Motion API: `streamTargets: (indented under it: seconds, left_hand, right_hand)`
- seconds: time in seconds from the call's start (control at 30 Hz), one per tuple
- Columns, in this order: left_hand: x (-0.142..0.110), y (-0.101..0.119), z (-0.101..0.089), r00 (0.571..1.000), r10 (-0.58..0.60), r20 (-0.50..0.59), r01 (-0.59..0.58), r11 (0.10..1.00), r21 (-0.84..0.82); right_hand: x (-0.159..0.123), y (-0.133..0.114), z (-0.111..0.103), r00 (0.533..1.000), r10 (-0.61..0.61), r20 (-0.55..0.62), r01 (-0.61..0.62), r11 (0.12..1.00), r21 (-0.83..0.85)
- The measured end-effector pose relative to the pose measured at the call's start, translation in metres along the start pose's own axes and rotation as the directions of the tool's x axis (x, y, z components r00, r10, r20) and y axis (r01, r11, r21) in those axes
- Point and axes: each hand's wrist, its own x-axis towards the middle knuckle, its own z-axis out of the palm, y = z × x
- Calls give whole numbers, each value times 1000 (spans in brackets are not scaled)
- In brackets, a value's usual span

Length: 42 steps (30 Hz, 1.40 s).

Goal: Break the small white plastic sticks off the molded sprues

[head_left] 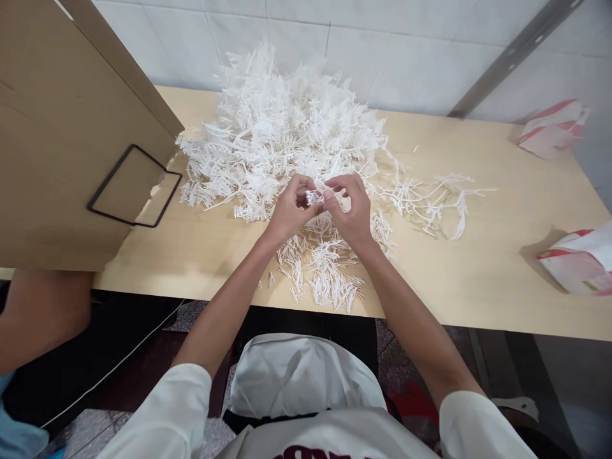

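My left hand (291, 209) and my right hand (352, 210) meet over the middle of the table, thumbs and fingers pinched together. Between them is a small white branched plastic piece (313, 197), gripped by the left fingers while the right fingertips touch its other side. Behind my hands rises a big heap of white branched plastic pieces (287, 121). Short white sticks (335, 284) lie scattered under my wrists, up to the table's front edge. Stripped-looking white stems (440, 201) lie to the right of the heap.
A cardboard panel (62, 140) with a black wire frame (136, 185) stands at the left, another person's arm (43, 312) below it. Two red-and-white bags (554, 131) sit at the right of the wooden table (482, 268). A tiled wall (396, 57) closes off the back.
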Motion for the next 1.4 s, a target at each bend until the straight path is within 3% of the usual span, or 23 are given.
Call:
streamTargets:
  seconds: [0.13, 0.37, 0.6, 0.8, 0.97, 1.1, 1.27, 1.4]
  left_hand:
    - [-4, 1, 2, 999, 13, 51, -15, 999, 35]
    - [-5, 2, 4, 996, 36, 87, -46, 992, 118]
    - [-3, 5, 0, 998, 28, 50, -35, 988, 149]
    - [-1, 4, -3, 996, 79, 46, -85, 985, 153]
    - [-1, 5, -1, 999, -25, 33, 21, 992, 123]
    - [-1, 9, -2, 999, 0, 54, -8, 988, 155]
    - [-2, 11, -2, 999, 32, 39, -39, 974, 222]
    - [-2, 10, -2, 999, 30, 18, -34, 974, 224]
  right_hand:
    - [3, -2, -2, 993, -46, 110, 41, 998, 48]
    - [4, 2, -2, 983, -104, 154, 100, 994, 32]
    - [1, -3, -10, 998, -59, -28, 60, 997, 51]
    - [3, 1, -8, 999, -3, 51, -9, 973, 229]
    - [3, 4, -7, 997, 32, 67, -49, 961, 273]
    - [2, 5, -5, 999, 16, 46, -26, 972, 232]
    - [4, 5, -5, 993, 46, 109, -60, 989, 133]
    - [1, 3, -3, 992, 105, 76, -119, 970, 211]
